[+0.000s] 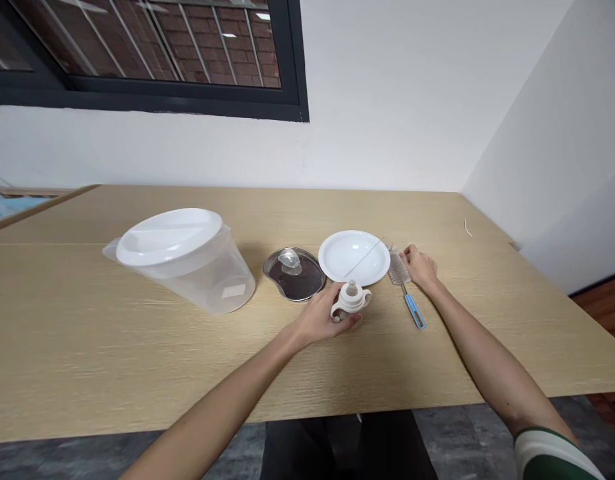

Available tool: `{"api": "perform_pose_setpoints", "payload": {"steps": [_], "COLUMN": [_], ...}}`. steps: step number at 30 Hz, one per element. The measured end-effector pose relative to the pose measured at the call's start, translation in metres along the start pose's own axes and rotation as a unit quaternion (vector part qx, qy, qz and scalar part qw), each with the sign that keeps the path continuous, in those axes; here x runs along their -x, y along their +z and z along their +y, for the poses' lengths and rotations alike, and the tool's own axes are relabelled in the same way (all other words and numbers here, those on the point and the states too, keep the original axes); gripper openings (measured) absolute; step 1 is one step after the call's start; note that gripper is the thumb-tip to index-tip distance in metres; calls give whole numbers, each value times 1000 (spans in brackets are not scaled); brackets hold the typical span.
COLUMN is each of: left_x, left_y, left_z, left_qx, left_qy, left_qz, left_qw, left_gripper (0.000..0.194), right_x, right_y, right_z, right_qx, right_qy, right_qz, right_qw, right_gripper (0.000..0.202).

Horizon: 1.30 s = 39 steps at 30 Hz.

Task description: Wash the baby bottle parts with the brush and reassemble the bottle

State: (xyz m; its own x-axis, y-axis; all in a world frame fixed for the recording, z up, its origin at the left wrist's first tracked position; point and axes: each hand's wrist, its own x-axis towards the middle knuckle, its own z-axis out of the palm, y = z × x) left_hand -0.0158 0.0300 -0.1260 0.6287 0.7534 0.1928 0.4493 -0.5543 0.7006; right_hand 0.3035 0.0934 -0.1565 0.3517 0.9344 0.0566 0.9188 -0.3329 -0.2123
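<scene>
My left hand (323, 316) is wrapped round a white baby bottle (351, 298) with two handles and a teat on top, held near the front of a white plate (343, 250). A thin wire-like stick (363, 258) lies across the plate. My right hand (420, 265) rests on the table beside the bristles of a brush (413, 310) with a blue handle; its fingers are curled, and what they hold, if anything, is too small to tell. On a dark metal tray (307, 285) left of the plate sits a clear dome-shaped cap (289, 259).
A large translucent pitcher (207, 280) with a white lid stands on the left of the wooden table (137, 360). A small pale strip (468, 228) lies at the back right. Behind the table are a white wall and a dark-framed window.
</scene>
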Motion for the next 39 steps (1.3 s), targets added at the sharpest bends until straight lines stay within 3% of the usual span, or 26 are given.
{"api": "perform_pose_setpoints", "payload": {"steps": [17,39], "left_x": [-1,1], "left_y": [4,6], "left_z": [-7,-8], "left_qx": [-4,-45], "left_qy": [49,58], "left_qz": [22,26], "left_qw": [999,997], "left_gripper": [51,55], "right_x": [1,2], "right_y": [-1,-2], "right_z": [0,0], "right_qx": [3,3], "right_qy": [-4,2], "right_qz": [-1,1], "right_qw": [1000,1000], "right_gripper": [44,44]}}
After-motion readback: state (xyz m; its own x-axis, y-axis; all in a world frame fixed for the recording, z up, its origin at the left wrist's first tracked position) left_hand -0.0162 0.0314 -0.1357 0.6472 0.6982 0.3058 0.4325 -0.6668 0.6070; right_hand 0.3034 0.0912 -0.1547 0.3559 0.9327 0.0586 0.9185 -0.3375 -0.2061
